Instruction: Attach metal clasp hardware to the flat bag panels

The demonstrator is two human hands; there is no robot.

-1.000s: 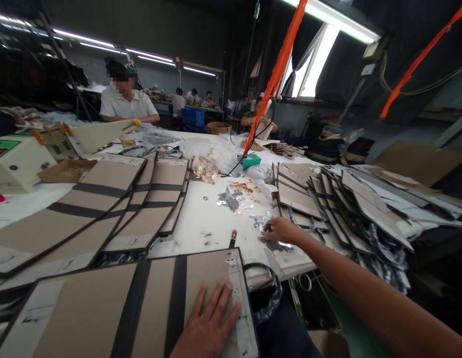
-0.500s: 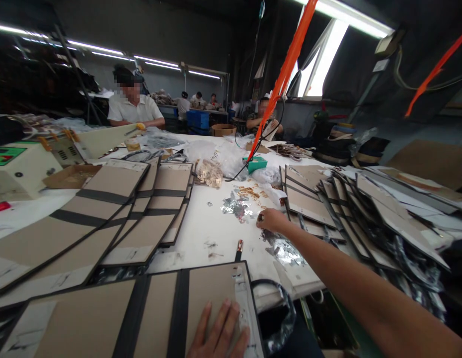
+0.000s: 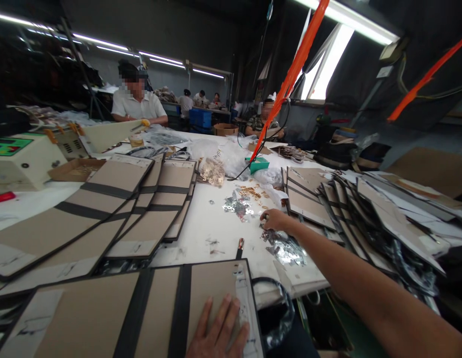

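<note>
My left hand [image 3: 219, 330] lies flat, fingers a little apart, on a beige panel [image 3: 164, 308] with black strips and a black edge. A plastic-wrapped handle [image 3: 285, 308] curves out from the panel's right side. Just beyond the panel's far edge a black tab with a shiny copper-coloured end [image 3: 240, 246] sticks up. Over the table my right hand [image 3: 274, 220] is closed, fingertips pinched together; whatever they hold is too small to make out. It hovers by a pile of small silver metal plates [image 3: 286, 248]. Another silver pile [image 3: 238, 205] and gold-coloured metal pieces [image 3: 251, 192] lie farther off.
Stacked panels stand at left [image 3: 141, 223] and at right [image 3: 309, 199]. A bag of gold-coloured parts [image 3: 212, 171] and a green box [image 3: 259, 164] sit farther back. An orange strip [image 3: 290, 74] hangs down. A machine [image 3: 26, 159] is at far left; co-workers [image 3: 139, 104] sit opposite.
The view has shifted slightly. My right hand stays near the silver plates, its fingers now turned a little differently. My left hand keeps lying on the panel.
</note>
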